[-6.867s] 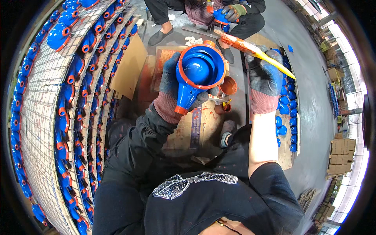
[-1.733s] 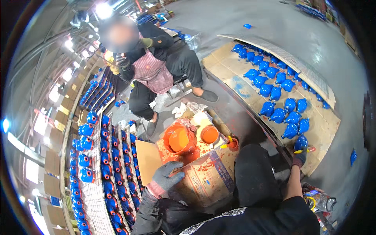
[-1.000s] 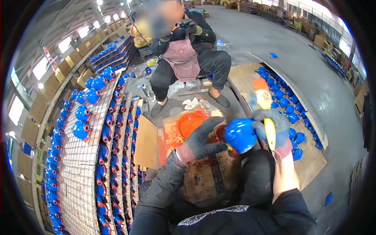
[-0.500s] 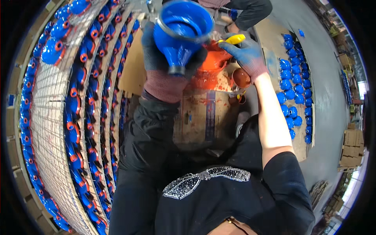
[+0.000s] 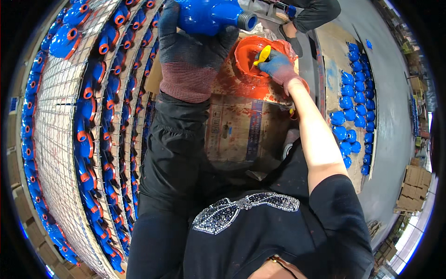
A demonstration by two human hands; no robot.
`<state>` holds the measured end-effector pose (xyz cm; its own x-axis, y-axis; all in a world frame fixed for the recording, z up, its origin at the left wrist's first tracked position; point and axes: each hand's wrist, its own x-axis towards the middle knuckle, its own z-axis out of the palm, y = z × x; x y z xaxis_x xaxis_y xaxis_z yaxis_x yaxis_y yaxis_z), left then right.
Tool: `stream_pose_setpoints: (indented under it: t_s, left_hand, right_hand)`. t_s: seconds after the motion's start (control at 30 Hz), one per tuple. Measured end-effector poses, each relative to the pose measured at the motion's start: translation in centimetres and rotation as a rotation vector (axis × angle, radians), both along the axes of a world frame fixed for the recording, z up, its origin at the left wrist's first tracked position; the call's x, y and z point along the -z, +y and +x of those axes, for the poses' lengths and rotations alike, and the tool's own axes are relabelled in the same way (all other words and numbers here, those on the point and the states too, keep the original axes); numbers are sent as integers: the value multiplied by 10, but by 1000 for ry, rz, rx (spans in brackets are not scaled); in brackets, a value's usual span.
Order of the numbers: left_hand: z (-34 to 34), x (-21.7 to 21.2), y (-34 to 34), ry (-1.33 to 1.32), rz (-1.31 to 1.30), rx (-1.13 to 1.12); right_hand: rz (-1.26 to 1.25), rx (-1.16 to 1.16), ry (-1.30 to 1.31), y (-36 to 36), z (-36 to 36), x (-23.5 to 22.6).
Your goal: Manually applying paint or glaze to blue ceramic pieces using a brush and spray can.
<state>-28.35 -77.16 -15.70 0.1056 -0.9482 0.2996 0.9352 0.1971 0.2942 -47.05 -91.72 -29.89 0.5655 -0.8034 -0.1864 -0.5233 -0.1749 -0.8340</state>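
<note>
The left hand (image 5: pixel 195 51), in a dark glove, has a full grip closed around a blue cast part (image 5: pixel 211 14) held up over the far end of the paint-stained cardboard (image 5: pixel 241 125). The right hand (image 5: pixel 278 67) pinches a yellow-handled brush (image 5: pixel 261 55) dipped in the orange paint bowl (image 5: pixel 251 60) at that end. Best load the brush lightly and keep the part steady, threaded end toward the brush, to avoid drips.

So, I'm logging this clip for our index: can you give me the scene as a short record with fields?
Left hand: gloved left hand holds a blue funnel-shaped part, raised up
Right hand: gloved right hand grips a yellow-handled brush in the orange paint bowl
Surface: paint-stained cardboard
Left side: wire racks filled with blue parts with orange rims
Right side: blue parts on the floor
Others: another person opposite, only partly in view
</note>
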Motion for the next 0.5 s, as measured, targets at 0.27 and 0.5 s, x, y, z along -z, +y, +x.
stream_pose_setpoints:
  t_s: [0.27, 0.5]
  left_hand:
    - [-14, 23, -5, -92, 175, -122]
    - [-55, 2, 3, -720, 377, -393]
  right_hand:
    - [-47, 48, -195, 23, -34, -47]
    - [-331, 302, -722, 77, -53, -169]
